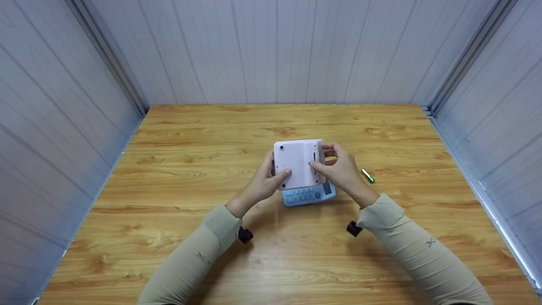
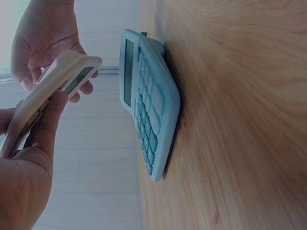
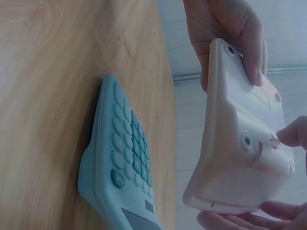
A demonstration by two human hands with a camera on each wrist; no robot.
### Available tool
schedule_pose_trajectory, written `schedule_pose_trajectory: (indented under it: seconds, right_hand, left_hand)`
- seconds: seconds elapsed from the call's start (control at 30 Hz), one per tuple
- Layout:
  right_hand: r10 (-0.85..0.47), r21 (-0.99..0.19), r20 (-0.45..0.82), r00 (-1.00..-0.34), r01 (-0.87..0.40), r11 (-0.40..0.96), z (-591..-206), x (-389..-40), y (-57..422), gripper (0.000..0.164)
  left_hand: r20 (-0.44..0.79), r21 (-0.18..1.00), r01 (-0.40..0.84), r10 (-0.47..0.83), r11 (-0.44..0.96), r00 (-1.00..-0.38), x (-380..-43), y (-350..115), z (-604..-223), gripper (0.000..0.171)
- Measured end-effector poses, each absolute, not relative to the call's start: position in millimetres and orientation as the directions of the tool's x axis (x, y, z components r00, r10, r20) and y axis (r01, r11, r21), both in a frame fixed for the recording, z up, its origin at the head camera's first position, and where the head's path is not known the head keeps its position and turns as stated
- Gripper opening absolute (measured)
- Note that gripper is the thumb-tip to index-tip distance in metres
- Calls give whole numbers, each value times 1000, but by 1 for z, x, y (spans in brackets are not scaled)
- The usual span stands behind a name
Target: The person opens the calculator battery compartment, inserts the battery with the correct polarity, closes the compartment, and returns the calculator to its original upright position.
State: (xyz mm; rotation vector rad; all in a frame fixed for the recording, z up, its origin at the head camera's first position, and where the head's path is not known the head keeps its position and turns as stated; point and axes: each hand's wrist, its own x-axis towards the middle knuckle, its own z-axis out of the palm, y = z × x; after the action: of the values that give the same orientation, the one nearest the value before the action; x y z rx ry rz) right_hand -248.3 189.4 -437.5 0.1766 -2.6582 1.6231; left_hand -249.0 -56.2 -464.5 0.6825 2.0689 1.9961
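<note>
A pale pink calculator is held above the table with its back facing up. My left hand grips its left side, thumb on the back and fingers underneath. At the thicker screen end, my right hand has its thumb on the back, at a small tab beside a slot, and its fingers around the end edge. Part of this calculator's screen shows in the left wrist view. Below it, a light blue calculator lies keys up on the table, partly hidden in the head view.
A small green cylinder, like a battery, lies on the wooden table to the right of my right hand. Pale panel walls stand at the back and both sides. Black wrist cameras hang below the sleeves.
</note>
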Motion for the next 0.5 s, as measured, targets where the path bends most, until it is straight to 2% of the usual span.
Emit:
schedule_pose_trajectory:
  seconds: [0.3,0.5]
  right_hand:
    - [-105,-907,68,-992,-105,409,-433,-247,195,63]
    - [-84,-894,142,-986,-164,417,-432,-243,196,57]
  left_hand:
    - [174,984,178,427,-30,-887,-250,-57,-465,62]
    - [157,986,163,421,-22,-894,-250,-56,-464,62]
